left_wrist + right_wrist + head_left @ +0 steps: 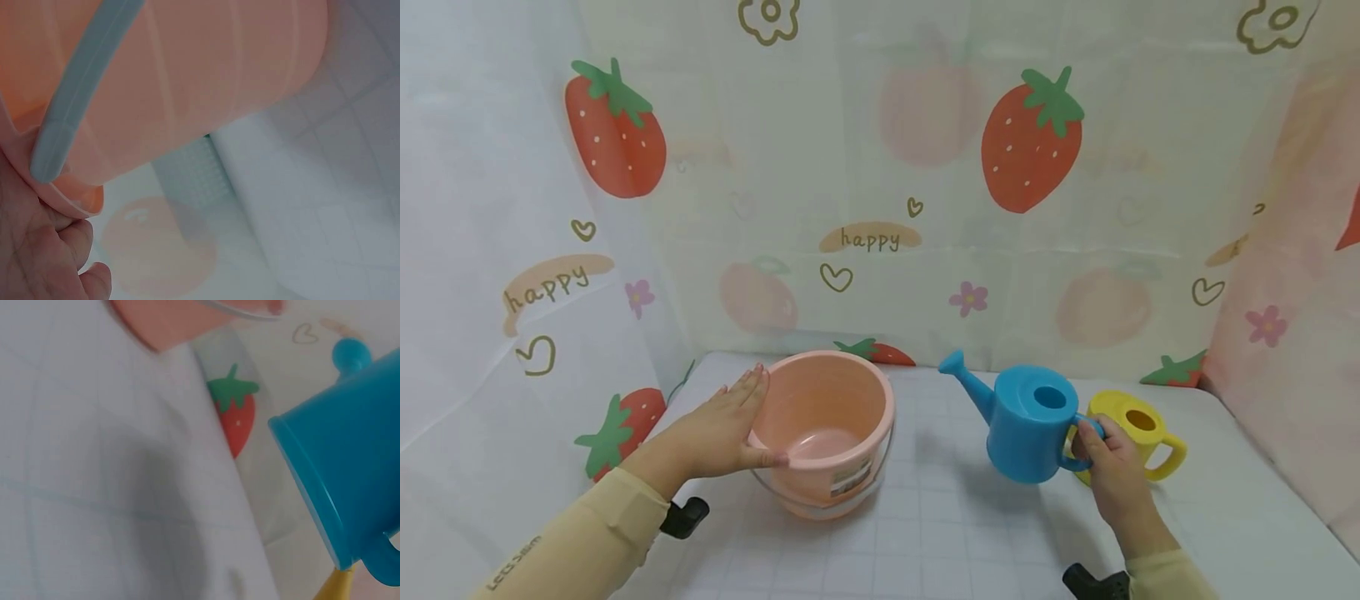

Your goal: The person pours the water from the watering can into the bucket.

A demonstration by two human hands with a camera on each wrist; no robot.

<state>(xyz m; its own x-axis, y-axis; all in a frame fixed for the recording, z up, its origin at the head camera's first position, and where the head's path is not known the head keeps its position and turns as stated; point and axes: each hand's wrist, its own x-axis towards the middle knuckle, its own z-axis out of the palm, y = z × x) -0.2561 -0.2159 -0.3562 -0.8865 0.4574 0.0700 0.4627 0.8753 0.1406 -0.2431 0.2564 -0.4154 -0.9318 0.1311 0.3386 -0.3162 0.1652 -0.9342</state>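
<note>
Bucket (831, 417): peach-pink, grey bail handle. Watering can (1026, 421) centre-right of frame: bright blue. Second can (1142, 429) right of it: yellow. Table (940, 525): white, faint grid. Backdrop curtain (880, 167): pale, red strawberries with green tops, peach blobs, "happy" text, hearts, pink flowers. Sleeves (587, 542): cream-yellow.

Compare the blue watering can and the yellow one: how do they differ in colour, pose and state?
The blue can is blue; the yellow can is yellow. The blue can is gripped at its handle by the right hand and appears lifted and tilted; the yellow can stands upright on the table, untouched. The blue can's spout points left toward the bucket; the yellow can's spout is hidden. Both are plastic cans with a round top opening and a side handle.
</note>
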